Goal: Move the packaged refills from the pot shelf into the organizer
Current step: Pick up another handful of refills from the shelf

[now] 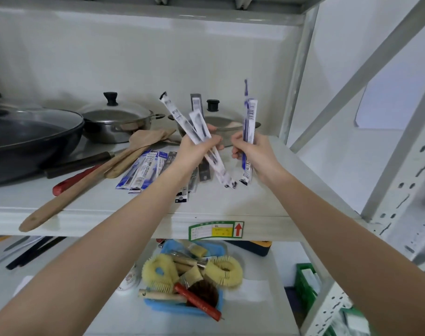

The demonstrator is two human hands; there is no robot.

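Both hands are raised over the white pot shelf (230,204). My left hand (196,147) grips a fanned bunch of white refill packets (180,117), their ends sticking out above and below the fist. My right hand (255,149) holds a few blue-and-white refill packets (249,117) upright. Several more packaged refills (143,172) lie flat on the shelf beneath my left forearm, some partly hidden by it. No organizer can be identified for certain.
On the shelf stand a dark wok (29,139), a lidded steel pot (116,120) and another lidded pot (221,122) behind my hands. Wooden spatulas (92,175) and a red-handled tool (73,179) overhang the edge. A blue basket (158,307) of brushes sits below.
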